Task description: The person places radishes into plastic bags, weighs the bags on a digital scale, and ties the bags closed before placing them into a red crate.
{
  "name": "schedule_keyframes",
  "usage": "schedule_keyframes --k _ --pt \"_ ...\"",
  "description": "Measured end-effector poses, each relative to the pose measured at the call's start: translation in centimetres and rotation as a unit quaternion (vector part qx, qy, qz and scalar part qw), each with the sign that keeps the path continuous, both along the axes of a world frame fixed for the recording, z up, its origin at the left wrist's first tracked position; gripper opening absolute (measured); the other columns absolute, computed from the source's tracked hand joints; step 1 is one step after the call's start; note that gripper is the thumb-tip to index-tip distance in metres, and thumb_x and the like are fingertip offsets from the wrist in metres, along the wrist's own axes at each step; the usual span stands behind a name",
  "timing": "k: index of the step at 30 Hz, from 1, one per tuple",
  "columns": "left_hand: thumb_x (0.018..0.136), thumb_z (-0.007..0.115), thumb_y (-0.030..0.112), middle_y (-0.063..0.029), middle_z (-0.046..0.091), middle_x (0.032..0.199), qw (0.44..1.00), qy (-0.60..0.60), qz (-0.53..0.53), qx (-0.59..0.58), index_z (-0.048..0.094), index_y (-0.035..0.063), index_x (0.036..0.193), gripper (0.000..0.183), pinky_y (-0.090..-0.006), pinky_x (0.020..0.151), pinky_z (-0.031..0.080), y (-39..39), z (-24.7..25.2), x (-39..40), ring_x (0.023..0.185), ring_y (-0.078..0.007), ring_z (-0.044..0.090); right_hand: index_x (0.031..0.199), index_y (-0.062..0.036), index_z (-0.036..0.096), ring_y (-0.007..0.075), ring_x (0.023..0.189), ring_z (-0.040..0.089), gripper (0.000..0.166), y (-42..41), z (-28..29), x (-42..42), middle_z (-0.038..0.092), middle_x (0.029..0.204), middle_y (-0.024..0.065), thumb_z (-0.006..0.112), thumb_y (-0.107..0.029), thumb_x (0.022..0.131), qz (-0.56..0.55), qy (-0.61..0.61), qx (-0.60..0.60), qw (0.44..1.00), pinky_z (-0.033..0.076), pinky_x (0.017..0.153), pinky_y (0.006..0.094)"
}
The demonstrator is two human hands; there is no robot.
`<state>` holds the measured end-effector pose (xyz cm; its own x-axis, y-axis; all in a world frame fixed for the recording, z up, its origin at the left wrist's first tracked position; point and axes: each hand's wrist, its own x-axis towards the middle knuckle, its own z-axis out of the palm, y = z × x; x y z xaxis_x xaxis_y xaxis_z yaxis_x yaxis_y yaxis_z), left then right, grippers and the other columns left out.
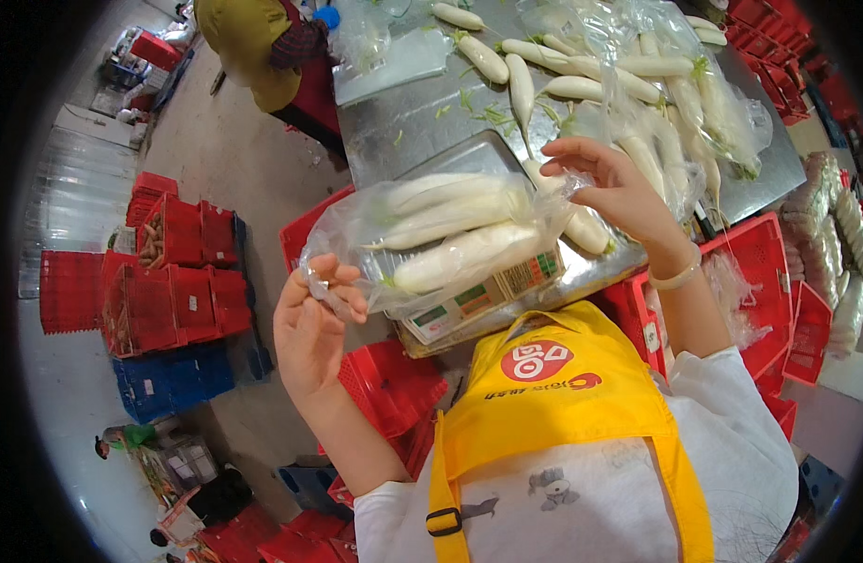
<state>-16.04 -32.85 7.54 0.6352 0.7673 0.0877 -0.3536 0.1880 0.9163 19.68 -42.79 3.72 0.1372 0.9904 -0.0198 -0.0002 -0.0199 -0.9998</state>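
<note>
A clear plastic bag [347, 211] with several white radishes [445, 222] lies over a weighing scale [438, 320]. My left hand [315, 320] holds the bag's near left corner, with plastic caught among its curled fingers. At the bag's other end, my right hand [611, 179] has the bunched plastic between thumb and fingers, its fingertips spread apart. Beside the scale a loose radish [586, 229] rests below my right hand. The scale's metal pan [498, 151] shows behind the bag. Its front panel is partly covered by the bag.
More loose radishes [521, 88] and bagged radishes [713, 105] spread over the metal table [403, 134]. A co-worker [255, 49] stands at the table's far left. Red crates [389, 387] sit below the near edge, another red crate [755, 260] at right. Stacked crates [171, 302] stand left.
</note>
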Motion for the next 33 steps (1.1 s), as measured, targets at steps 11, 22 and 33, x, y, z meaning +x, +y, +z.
schedule_keyframes --k 11,22,33 --pt "0.087 0.063 0.009 -0.0108 0.062 0.106 0.918 0.262 0.219 0.203 0.059 -0.0038 0.113 0.029 -0.0276 0.087 0.046 -5.8 0.6 -1.5 0.099 -0.0147 0.058 0.126 -0.0038 0.054 0.0170 0.115 0.055 0.049 -5.3 3.6 -5.7 0.059 0.122 0.0072 0.066 0.000 0.079 -0.096 -0.145 0.209 0.962 0.040 0.095 0.0293" --pt "0.090 0.062 0.017 -0.0087 0.065 0.102 0.862 0.262 0.371 0.227 0.063 -0.0016 0.110 0.027 -0.0234 0.082 0.047 -8.5 -0.4 -3.6 0.094 -0.0127 0.060 0.109 -0.0006 0.063 0.0142 0.087 0.064 0.022 -6.5 0.9 -11.4 0.068 0.096 0.0088 0.058 -0.004 0.088 0.123 -0.227 0.059 0.964 0.051 0.074 0.0254" --pt "0.079 0.073 0.031 -0.0107 0.060 0.085 0.738 0.309 0.416 0.432 0.052 0.0012 0.103 0.043 -0.0341 0.074 0.048 -7.2 -2.6 1.7 0.080 -0.0235 0.060 0.102 -0.0004 0.065 0.0369 0.087 0.061 0.021 -0.2 -4.2 -11.0 0.066 0.096 0.0184 0.054 -0.008 0.086 0.071 -0.432 0.127 0.890 0.049 0.078 0.0402"
